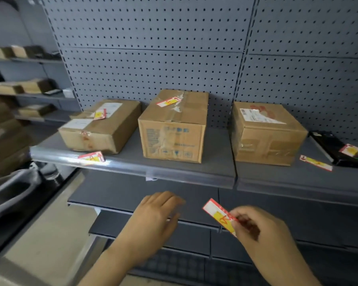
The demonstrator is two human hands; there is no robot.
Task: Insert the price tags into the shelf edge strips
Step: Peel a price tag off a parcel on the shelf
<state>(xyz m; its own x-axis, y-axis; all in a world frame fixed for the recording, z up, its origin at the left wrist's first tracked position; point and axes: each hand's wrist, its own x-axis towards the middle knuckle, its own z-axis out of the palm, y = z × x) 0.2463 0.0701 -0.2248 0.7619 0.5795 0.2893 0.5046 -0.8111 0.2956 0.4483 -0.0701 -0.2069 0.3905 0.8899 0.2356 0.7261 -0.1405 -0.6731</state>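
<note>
Fingers [241, 220] of right hand [262, 230] pinch price tag [219, 214] | left hand [155, 215] relaxed — holding nothing

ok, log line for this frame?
right hand: pinches tag | left hand: open, empty | strip: one tag at left end | loose tags on boxes, shelf

six red, white and yellow paper price tags: one held in the right hand [254, 226] at [220, 215], one on the left brown cardboard box [100, 114], one on the middle box [168, 101], one in the clear plastic shelf edge strip [91, 157], one flat on the grey metal shelf [316, 163], one on the black device [349, 150]. three brown cardboard boxes on that shelf: left [99, 129], middle [174, 129], right [267, 135]. one black oblong device [331, 147]. two hands: left hand [155, 215], right. more boxes far left, blurred, uncountable.
</note>
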